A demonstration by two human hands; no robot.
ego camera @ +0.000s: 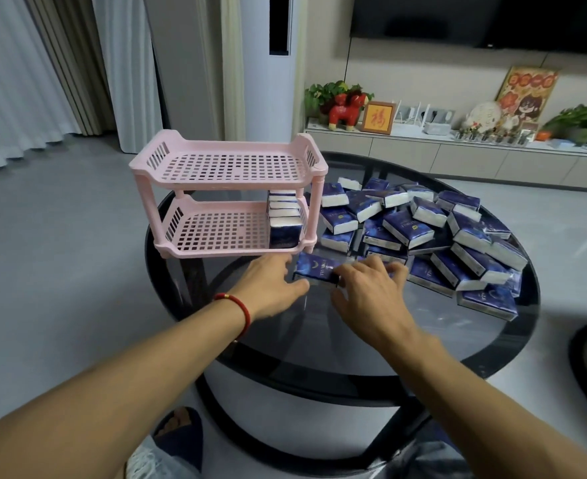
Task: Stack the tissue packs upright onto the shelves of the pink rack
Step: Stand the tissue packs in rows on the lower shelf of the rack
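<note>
A pink rack (228, 193) with two shelves stands on a round dark glass table (337, 340). A few blue tissue packs (284, 219) stand in a row on its bottom shelf. A big pile of packs (433, 236) lies beside it. The left hand (268, 285) and the right hand (371, 292) both touch one flat pack (314, 269).

Even, soft indoor light, moderately bright; source not visible. Dark glass tabletop (319, 326) carries pale reflections and mild glare at lower centre. Shadows faint and diffuse. Wide-angle bending at the edges: curtains (26, 74) at upper left lean. Forearms at the bottom corners loom large and soft. Background shelf at upper right slightly blurred.
</note>
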